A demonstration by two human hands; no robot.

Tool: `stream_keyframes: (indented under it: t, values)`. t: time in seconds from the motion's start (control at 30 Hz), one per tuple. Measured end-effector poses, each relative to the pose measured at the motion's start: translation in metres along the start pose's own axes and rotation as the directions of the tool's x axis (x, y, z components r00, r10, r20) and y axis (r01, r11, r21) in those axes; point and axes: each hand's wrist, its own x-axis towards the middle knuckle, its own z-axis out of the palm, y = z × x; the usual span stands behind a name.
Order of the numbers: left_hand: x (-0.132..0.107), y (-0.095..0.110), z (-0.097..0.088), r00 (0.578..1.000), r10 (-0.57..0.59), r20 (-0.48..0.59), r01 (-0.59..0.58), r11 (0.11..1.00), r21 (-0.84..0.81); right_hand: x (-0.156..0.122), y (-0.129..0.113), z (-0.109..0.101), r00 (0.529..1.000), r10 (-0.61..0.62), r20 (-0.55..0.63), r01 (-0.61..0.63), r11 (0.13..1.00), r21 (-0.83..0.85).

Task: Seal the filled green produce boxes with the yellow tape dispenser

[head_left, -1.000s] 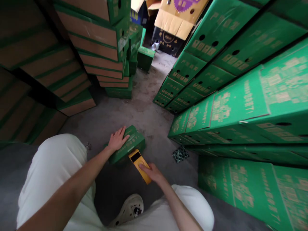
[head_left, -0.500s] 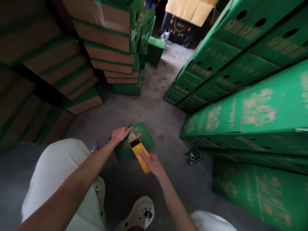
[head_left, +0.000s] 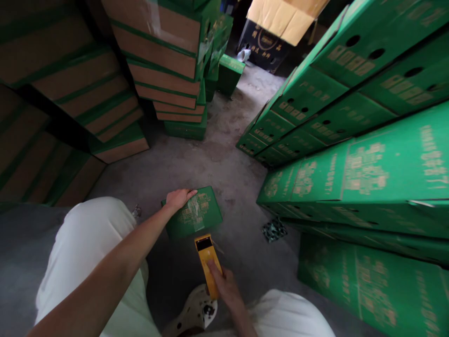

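Note:
A small green printed box (head_left: 196, 213) lies flat on the concrete floor in front of my knees. My left hand (head_left: 178, 198) rests on its far left corner, fingers curled over the edge. My right hand (head_left: 224, 286) grips a yellow hand-held device (head_left: 207, 261) with a dark window at its tip. The device points toward the box but is held a little short of it, above the floor. My white-trousered legs and a pale shoe (head_left: 194, 312) fill the bottom of the view.
Tall stacks of green cartons (head_left: 354, 154) wall in the right side. Brown and green cartons (head_left: 157, 61) are piled at left and behind. A narrow concrete aisle (head_left: 224, 135) runs ahead. A small dark patterned packet (head_left: 274, 230) lies by the right stack.
The box went from tilted on edge to lying flat. My right hand drew the yellow device back off the box, toward me. The left hand stayed on the box's corner.

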Motion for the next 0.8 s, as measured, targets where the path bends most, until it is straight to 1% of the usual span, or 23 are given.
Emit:
stream_keyframes:
  t: [0.1,0.2,0.27,0.33,0.37,0.43,0.5,0.57,0.63,0.7,0.73,0.77,0.8]
  values:
    - [0.000,-0.001,0.002,1.000,0.022,-0.002,-0.022,1.000,0.008,0.017,-0.005,0.003,1.000,0.014,0.022,-0.014,0.999,0.030]
    - [0.003,-0.004,0.002,1.000,0.031,-0.003,-0.031,0.999,0.006,0.021,-0.008,0.005,1.000,-0.009,0.023,0.008,0.999,0.038]
    - [0.011,-0.007,-0.001,1.000,0.022,0.004,-0.022,1.000,-0.002,0.019,-0.013,0.006,1.000,-0.017,0.018,0.016,0.997,0.075]
    - [0.025,-0.011,-0.009,1.000,0.003,0.007,-0.003,1.000,-0.019,0.020,-0.026,0.008,0.999,-0.039,0.011,0.038,0.991,0.128]
    - [0.034,-0.013,-0.016,1.000,-0.011,-0.001,0.010,1.000,-0.026,0.023,-0.037,0.010,0.998,-0.059,0.008,0.058,0.988,0.144]
    - [0.053,-0.017,-0.034,0.999,-0.033,-0.042,0.032,0.999,-0.029,0.037,-0.068,0.015,0.992,-0.122,0.008,0.120,0.980,0.160]
    - [0.069,-0.022,-0.058,0.995,-0.022,-0.098,0.019,0.999,-0.036,0.059,-0.110,0.019,0.979,-0.201,0.032,0.193,0.967,0.164]
    - [0.077,-0.028,-0.083,0.990,0.036,-0.137,-0.042,0.998,-0.044,0.086,-0.156,0.024,0.959,-0.278,0.059,0.268,0.953,0.142]
    - [0.076,-0.036,-0.103,0.979,0.144,-0.141,-0.152,0.987,-0.049,0.111,-0.196,0.028,0.952,-0.295,0.077,0.286,0.952,0.111]
    - [0.066,-0.044,-0.114,0.967,0.224,-0.118,-0.230,0.973,-0.033,0.129,-0.226,0.032,0.955,-0.285,0.084,0.278,0.957,0.086]
    - [0.060,-0.047,-0.115,0.969,0.222,-0.110,-0.224,0.974,-0.014,0.134,-0.235,0.034,0.956,-0.280,0.083,0.274,0.959,0.077]
    - [0.054,-0.049,-0.114,0.976,0.184,-0.116,-0.184,0.983,0.018,0.136,-0.240,0.035,0.956,-0.281,0.079,0.276,0.958,0.074]
    - [0.049,-0.049,-0.111,0.983,0.120,-0.141,-0.113,0.992,0.056,0.136,-0.242,0.036,0.955,-0.287,0.075,0.281,0.957,0.076]
